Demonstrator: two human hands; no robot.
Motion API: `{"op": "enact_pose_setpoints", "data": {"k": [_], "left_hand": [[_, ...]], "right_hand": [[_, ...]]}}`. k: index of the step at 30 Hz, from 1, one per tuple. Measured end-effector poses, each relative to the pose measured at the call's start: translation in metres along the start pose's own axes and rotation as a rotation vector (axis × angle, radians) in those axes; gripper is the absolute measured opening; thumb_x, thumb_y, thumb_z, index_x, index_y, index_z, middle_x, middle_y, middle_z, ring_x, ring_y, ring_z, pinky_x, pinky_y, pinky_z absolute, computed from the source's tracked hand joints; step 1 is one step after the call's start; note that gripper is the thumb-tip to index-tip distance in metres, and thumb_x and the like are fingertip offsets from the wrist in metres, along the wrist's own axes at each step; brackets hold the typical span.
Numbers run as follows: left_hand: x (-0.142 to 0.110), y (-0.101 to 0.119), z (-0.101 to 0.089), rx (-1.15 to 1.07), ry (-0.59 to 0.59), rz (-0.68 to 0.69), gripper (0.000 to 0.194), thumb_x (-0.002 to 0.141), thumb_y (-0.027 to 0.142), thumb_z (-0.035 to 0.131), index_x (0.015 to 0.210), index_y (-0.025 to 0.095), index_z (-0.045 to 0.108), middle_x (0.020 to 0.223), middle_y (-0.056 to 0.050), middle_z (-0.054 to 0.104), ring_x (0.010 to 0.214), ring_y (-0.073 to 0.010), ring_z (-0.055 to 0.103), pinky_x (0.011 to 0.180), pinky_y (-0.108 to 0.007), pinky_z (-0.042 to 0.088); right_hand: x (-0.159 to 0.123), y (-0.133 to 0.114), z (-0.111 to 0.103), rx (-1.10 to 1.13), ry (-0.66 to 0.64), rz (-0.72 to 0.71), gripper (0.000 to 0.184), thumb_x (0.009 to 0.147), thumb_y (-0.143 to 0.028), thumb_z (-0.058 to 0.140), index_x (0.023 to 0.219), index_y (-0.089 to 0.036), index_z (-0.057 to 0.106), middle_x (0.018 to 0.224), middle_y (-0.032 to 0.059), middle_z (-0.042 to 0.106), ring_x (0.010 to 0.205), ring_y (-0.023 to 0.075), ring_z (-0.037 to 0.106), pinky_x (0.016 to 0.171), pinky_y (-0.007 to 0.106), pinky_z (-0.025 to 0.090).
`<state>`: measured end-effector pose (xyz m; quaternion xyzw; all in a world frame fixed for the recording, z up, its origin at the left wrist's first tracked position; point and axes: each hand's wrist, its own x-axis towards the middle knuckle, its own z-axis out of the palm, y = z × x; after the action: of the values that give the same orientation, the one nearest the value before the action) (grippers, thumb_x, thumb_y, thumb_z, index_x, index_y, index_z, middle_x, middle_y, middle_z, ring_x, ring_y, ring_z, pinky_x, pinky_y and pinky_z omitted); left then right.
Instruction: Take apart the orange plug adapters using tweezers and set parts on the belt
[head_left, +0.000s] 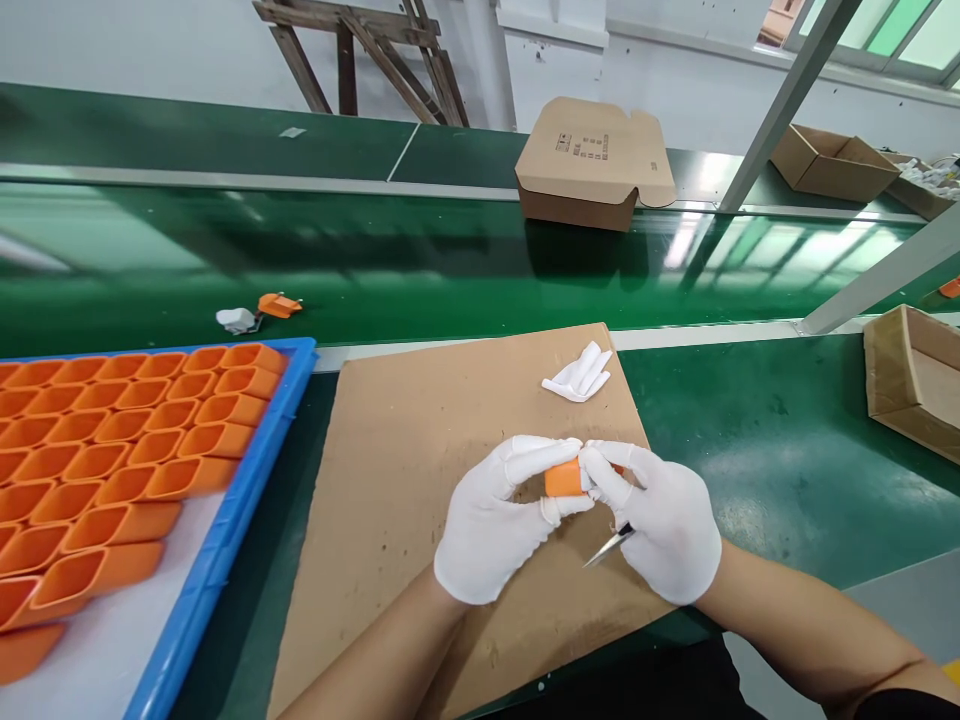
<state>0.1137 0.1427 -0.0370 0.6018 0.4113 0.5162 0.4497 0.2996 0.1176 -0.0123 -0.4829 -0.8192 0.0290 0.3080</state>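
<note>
My left hand (499, 520), in a white glove, is closed on a small orange plastic piece (564, 479), thumb below and fingers above. My right hand (660, 520), gloved too, pinches the other end of that piece, where a white part shows between the fingertips. A pointed metal tool (611, 546) with a dark section sticks out from under the right palm, its tip toward the lower left; the rest of it is hidden. Both hands are over a cardboard sheet (405, 450). Beyond them on the sheet lies a crumpled white cloth or glove (579, 373).
At left, a blue-rimmed tray (247, 500) holds rows of orange hollow sleeves (97, 460). Behind it, a white piece (237, 320) and an orange piece (279, 305) lie on the green belt. A cardboard box (592, 160) stands at the back, an open carton (915, 380) at right.
</note>
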Motion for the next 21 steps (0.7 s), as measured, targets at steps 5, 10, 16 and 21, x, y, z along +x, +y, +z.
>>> {"op": "enact_pose_setpoints", "data": {"k": [5,10,16,21], "left_hand": [[-0.001,0.000,0.011,-0.108,0.043,-0.151,0.032,0.070,0.028,0.088,0.100,0.029,0.081,0.107,-0.006,0.076,0.097,-0.0257,0.072,0.088,-0.039,0.062],[0.001,-0.001,0.019,-0.100,0.071,-0.287,0.031,0.069,0.028,0.086,0.099,0.025,0.080,0.109,-0.007,0.074,0.102,-0.0265,0.071,0.094,-0.041,0.060],[0.003,-0.002,0.020,-0.034,0.096,-0.229,0.036,0.067,0.024,0.089,0.101,0.029,0.080,0.106,-0.002,0.075,0.100,-0.0219,0.071,0.096,-0.037,0.059],[-0.001,-0.006,0.019,0.053,0.084,-0.099,0.037,0.071,0.025,0.088,0.106,0.033,0.079,0.107,-0.001,0.076,0.097,-0.0203,0.072,0.093,-0.035,0.059]], "right_hand": [[-0.002,-0.018,0.000,-0.278,0.031,0.033,0.058,0.076,0.005,0.051,0.126,-0.021,0.066,0.117,0.0021,0.076,0.038,0.0081,0.041,0.034,0.036,0.026],[-0.002,-0.010,0.004,-0.170,-0.046,0.109,0.063,0.076,-0.003,0.058,0.134,-0.026,0.062,0.119,0.0020,0.074,0.046,0.0106,0.053,0.036,0.033,0.032],[-0.004,0.010,0.004,0.124,0.108,0.041,0.060,0.077,-0.001,0.052,0.130,-0.026,0.064,0.124,0.0013,0.073,0.097,0.0178,0.072,0.065,0.026,0.056],[0.004,0.000,-0.004,-0.095,0.168,-0.061,0.046,0.081,0.002,0.048,0.110,-0.022,0.075,0.106,-0.0017,0.079,0.069,0.0093,0.070,0.050,0.024,0.045]]}}
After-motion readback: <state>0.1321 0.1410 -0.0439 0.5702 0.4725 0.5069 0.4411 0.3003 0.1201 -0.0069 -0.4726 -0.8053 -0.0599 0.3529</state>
